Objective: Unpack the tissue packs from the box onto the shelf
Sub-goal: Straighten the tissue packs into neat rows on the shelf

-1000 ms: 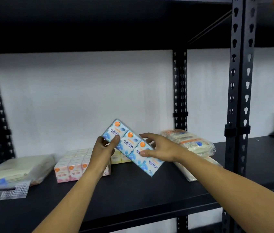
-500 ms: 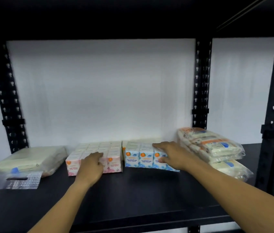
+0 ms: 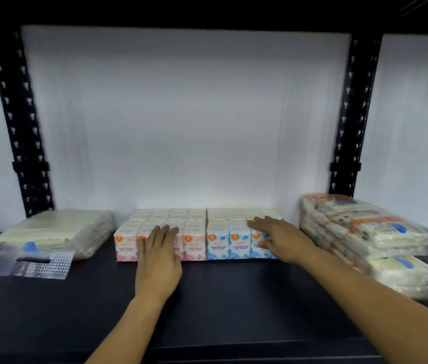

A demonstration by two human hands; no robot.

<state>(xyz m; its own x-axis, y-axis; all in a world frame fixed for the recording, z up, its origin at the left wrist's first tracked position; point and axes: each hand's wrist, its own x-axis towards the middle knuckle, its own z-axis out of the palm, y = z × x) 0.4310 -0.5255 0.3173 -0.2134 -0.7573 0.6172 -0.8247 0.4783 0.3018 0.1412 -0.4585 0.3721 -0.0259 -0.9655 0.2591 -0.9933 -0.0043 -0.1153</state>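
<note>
A person's left hand (image 3: 159,261) lies flat and open against the pink tissue packs (image 3: 197,243) while the right hand (image 3: 281,239), fingers spread, presses the blue tissue packs (image 3: 228,245), gripping nothing. Both rows stand side by side, touching, on the black shelf (image 3: 220,306). The box is out of view, so how many packs remain cannot be told.

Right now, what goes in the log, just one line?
left hand: flat on pink tissue pack | right hand: on blue tissue pack | both packs on shelf
</note>
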